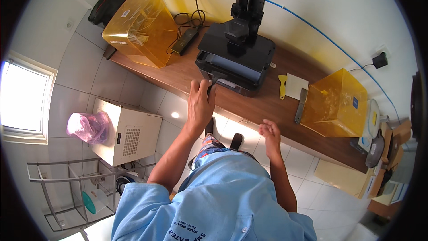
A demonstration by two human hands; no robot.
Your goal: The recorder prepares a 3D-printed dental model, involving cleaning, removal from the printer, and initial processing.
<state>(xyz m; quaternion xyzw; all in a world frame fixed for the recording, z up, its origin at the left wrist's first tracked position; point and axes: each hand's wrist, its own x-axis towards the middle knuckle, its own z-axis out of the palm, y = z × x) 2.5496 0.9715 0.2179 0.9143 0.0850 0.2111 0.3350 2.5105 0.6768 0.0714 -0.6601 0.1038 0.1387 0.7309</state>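
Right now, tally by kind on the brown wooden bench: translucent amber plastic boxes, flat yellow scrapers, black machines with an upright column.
Translucent amber plastic boxes: 2
Flat yellow scraper: 1
Black machine with an upright column: 1
Total: 4

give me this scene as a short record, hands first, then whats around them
left hand: at the front of a black box-shaped machine with an upright column; grip unclear
right hand: fingers loosely curled, no held thing visible
surface: long brown wood-look table
right of machine: yellow scraper, white square sheet, transparent amber box-shaped cover
left of machine: black oblong block, second transparent amber cover
left side: white vented cabinet, pink plastic bag on top
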